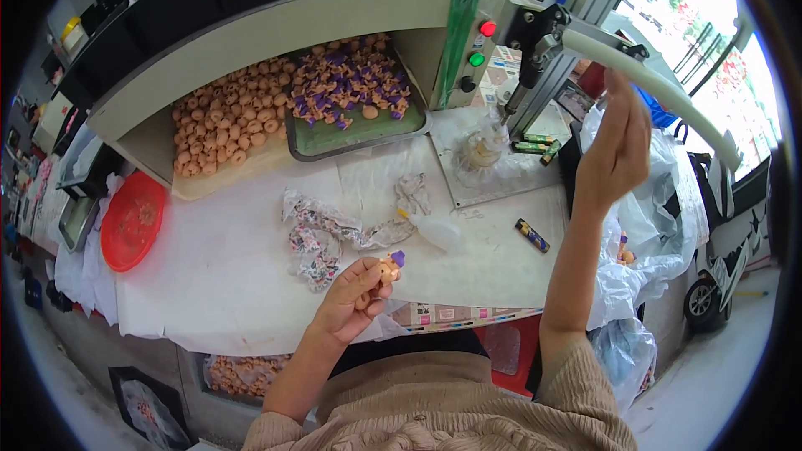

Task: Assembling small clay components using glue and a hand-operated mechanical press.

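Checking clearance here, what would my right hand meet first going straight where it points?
Probably the pale curved handle, just beyond your right hand in the picture; depth is unclear, so they may be touching.

Upper body: one loose top (pixel 493 422) in light brown. Material: fabric with fine, closely spaced ribs, gathered into irregular folds across the front. Sleeves: the left sleeve (pixel 274 433) and the right sleeve (pixel 582 380) match the top in colour; ribbing shows clearly on the right one, which ends near the elbow in a loose edge. Both forearms (pixel 575 276) are uncovered. Lower body: a dark garment (pixel 418 344) shows at the lap. Extremities: the left hand (pixel 355 296) and right hand (pixel 620 146) are bare; motion blur softens the right
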{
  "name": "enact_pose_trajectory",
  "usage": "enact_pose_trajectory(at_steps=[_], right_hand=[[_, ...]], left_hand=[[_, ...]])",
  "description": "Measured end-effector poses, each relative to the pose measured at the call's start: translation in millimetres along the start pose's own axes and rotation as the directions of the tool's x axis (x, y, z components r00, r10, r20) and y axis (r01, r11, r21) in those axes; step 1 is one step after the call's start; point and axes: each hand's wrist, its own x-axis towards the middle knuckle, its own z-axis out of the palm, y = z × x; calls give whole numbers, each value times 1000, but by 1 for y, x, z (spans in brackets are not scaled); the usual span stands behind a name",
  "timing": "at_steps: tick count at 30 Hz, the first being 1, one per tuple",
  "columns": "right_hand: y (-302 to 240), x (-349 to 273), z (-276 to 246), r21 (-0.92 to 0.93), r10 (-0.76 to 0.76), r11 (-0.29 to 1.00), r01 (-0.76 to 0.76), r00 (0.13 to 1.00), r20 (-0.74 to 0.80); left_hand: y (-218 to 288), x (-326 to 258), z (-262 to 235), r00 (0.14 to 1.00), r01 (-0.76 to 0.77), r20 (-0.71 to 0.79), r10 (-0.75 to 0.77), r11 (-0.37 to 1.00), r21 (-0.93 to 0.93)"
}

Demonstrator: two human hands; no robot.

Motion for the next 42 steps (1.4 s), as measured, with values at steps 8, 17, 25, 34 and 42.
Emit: enact_pose_trajectory(at_steps=[8, 17, 25, 34, 42], right_hand=[[25, 113, 37, -80, 116, 991, -104, 978, 173], [31, 23, -8, -238, 277, 943, -234, 946, 168], [84, -127, -6, -255, 508, 855, -451, 632, 586], [91, -122, -40, -83, 595, 762, -643, 643, 482], [69, -88, -126, -20, 805, 358, -934, 298, 514]], left_hand=[[-19, 5, 19, 999, 39, 38, -38, 999, -22], [-7, -4, 11, 999, -14, 32, 16, 998, -61], [-9, 9, 29, 998, -32, 63, 31, 999, 9], [-33, 34, 56, 996, 26, 87, -28, 999, 24], [-40, 69, 97, 997, 2, 80, -18, 979, 206]])
